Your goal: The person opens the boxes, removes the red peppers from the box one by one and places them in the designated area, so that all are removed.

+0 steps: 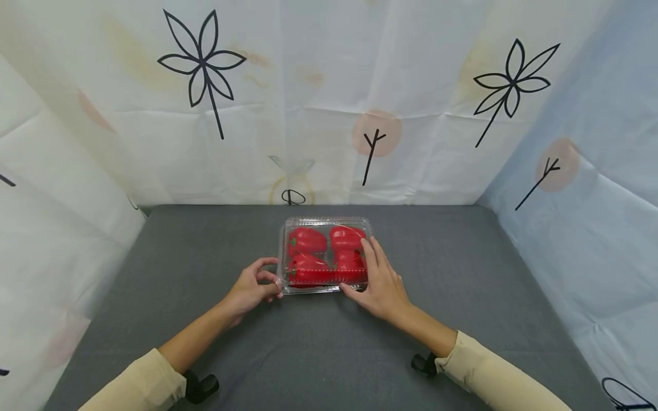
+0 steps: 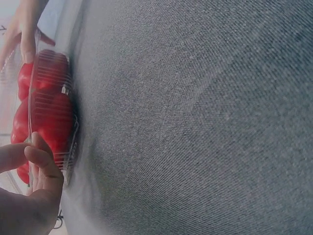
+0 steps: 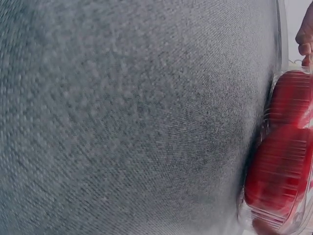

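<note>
Four peppers (image 1: pixel 308 267) in one box (image 1: pixel 327 221) between two hands (image 1: pixel 251 291) (image 1: pixel 382 290)

Grey tabletop (image 1: pixel 319 365); white backdrop (image 1: pixel 319 68), probably fabric, bearing flower drawings (image 1: pixel 203 61)

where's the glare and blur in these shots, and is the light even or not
Head view: fairly even, soft light, mostly crisp, small glints on the clear box; left wrist view: pale haze on the left, though the cloth shows its weave; right wrist view: the peppers look smeared, with pale streaks across the plastic.
</note>
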### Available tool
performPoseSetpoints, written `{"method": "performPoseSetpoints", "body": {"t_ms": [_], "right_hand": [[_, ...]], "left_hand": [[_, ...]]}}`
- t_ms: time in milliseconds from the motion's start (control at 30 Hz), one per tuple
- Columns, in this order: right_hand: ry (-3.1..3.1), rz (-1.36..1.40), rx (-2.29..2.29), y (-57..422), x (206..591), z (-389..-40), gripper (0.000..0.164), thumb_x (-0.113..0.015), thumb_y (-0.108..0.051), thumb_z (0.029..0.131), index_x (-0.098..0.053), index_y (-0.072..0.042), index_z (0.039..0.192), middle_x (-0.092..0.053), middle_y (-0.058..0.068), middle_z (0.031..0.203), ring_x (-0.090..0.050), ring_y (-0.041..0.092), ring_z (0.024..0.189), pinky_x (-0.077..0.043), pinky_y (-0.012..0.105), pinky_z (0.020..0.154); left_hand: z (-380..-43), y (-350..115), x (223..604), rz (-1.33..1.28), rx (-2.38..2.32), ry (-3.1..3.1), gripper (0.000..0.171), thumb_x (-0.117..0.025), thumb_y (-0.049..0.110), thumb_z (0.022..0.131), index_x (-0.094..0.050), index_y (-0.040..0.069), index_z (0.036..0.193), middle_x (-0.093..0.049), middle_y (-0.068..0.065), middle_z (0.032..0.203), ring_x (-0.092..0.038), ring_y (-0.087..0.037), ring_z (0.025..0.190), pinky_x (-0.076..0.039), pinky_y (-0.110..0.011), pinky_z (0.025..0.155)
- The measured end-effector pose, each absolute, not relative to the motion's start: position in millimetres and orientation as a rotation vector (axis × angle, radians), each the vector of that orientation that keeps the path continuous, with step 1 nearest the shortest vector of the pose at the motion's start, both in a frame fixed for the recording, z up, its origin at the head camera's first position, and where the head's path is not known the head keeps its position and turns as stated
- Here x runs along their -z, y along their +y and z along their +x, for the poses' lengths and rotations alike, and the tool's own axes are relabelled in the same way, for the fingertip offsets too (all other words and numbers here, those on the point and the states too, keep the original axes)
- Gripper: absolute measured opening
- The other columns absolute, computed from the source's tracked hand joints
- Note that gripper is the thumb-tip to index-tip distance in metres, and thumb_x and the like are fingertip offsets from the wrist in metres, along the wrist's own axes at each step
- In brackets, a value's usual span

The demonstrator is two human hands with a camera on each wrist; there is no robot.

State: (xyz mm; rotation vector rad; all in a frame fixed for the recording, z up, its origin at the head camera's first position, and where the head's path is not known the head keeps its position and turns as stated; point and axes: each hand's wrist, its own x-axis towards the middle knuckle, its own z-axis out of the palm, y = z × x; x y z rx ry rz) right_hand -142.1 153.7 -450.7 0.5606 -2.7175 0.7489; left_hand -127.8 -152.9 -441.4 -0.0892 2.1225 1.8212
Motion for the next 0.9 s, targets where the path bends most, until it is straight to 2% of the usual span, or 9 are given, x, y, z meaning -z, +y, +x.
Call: {"method": "performPoseSetpoints", "body": {"t_ms": [200, 400, 500, 567, 633, 733, 800, 900], "right_hand": [[-2.655, 0.622, -0.686, 158.5, 448.9, -143.8, 0.091, -0.083, -0.031, 0.075, -0.037, -0.008, 0.150, -0.039, 0.023, 0.151, -0.063, 0.041, 0.108, -0.055, 0.057, 0.077], [-2.665, 0.692, -0.653, 165.0, 444.2, -145.4, 0.085, -0.080, -0.020, 0.075, -0.039, -0.009, 0.148, -0.040, 0.024, 0.150, -0.061, 0.041, 0.113, -0.055, 0.055, 0.077], [-2.679, 0.710, -0.655, 167.9, 441.3, -146.3, 0.082, -0.079, -0.015, 0.074, -0.041, -0.009, 0.147, -0.040, 0.024, 0.150, -0.066, 0.029, 0.089, -0.055, 0.045, 0.068], [-2.685, 0.722, -0.667, 169.5, 439.4, -146.2, 0.079, -0.077, -0.011, 0.074, -0.044, -0.009, 0.146, -0.041, 0.024, 0.150, -0.060, 0.020, 0.072, -0.050, 0.036, 0.061], [-2.689, 0.735, -0.688, 170.6, 437.9, -146.1, 0.076, -0.076, -0.007, 0.074, -0.047, -0.009, 0.145, -0.040, 0.024, 0.150, -0.050, 0.014, 0.062, -0.044, 0.030, 0.056], [-2.698, 0.747, -0.714, 171.1, 435.9, -145.2, 0.073, -0.073, -0.001, 0.074, -0.050, -0.009, 0.143, -0.039, 0.024, 0.152, -0.047, 0.013, 0.062, -0.041, 0.027, 0.054], [-2.703, 0.753, -0.723, 170.8, 435.2, -144.6, 0.072, -0.071, 0.002, 0.074, -0.052, -0.009, 0.142, -0.039, 0.024, 0.152, -0.051, 0.016, 0.067, -0.042, 0.028, 0.055], [-2.696, 0.777, -0.705, 170.7, 434.9, -144.3, 0.071, -0.070, 0.006, 0.073, -0.054, -0.008, 0.141, -0.041, 0.023, 0.151, -0.059, 0.025, 0.085, -0.046, 0.032, 0.060]], "left_hand": [[-129.8, -153.4, 443.9, -0.136, -1.809, 2.124, 0.060, -0.066, -0.003, 0.090, -0.041, 0.004, 0.144, -0.065, -0.013, 0.095, -0.069, -0.023, 0.077, -0.052, -0.029, 0.066], [-130.3, -153.6, 442.4, -0.162, -1.792, 2.118, 0.061, -0.066, -0.003, 0.090, -0.040, 0.005, 0.145, -0.066, -0.013, 0.096, -0.070, -0.023, 0.078, -0.051, -0.030, 0.068], [-130.1, -153.6, 440.9, -0.145, -1.795, 2.113, 0.061, -0.066, -0.002, 0.090, -0.039, 0.004, 0.145, -0.066, -0.012, 0.094, -0.069, -0.022, 0.078, -0.051, -0.030, 0.067], [-129.8, -153.1, 439.7, -0.138, -1.803, 2.109, 0.061, -0.067, -0.001, 0.091, -0.039, 0.003, 0.145, -0.066, -0.011, 0.093, -0.069, -0.022, 0.077, -0.051, -0.030, 0.066], [-129.6, -152.9, 439.0, -0.133, -1.804, 2.110, 0.061, -0.067, 0.000, 0.091, -0.039, 0.004, 0.145, -0.066, -0.010, 0.092, -0.069, -0.022, 0.077, -0.051, -0.031, 0.066], [-130.2, -153.3, 439.8, -0.137, -1.791, 2.118, 0.060, -0.067, 0.001, 0.091, -0.039, 0.005, 0.145, -0.066, -0.009, 0.091, -0.069, -0.023, 0.077, -0.050, -0.031, 0.068], [-130.4, -154.0, 440.8, -0.139, -1.781, 2.126, 0.059, -0.067, 0.001, 0.092, -0.040, 0.006, 0.144, -0.066, -0.010, 0.091, -0.069, -0.023, 0.078, -0.050, -0.032, 0.070], [-130.9, -155.1, 442.3, -0.146, -1.772, 2.128, 0.058, -0.067, 0.001, 0.092, -0.041, 0.007, 0.143, -0.066, -0.010, 0.091, -0.070, -0.023, 0.079, -0.050, -0.032, 0.071]]}}
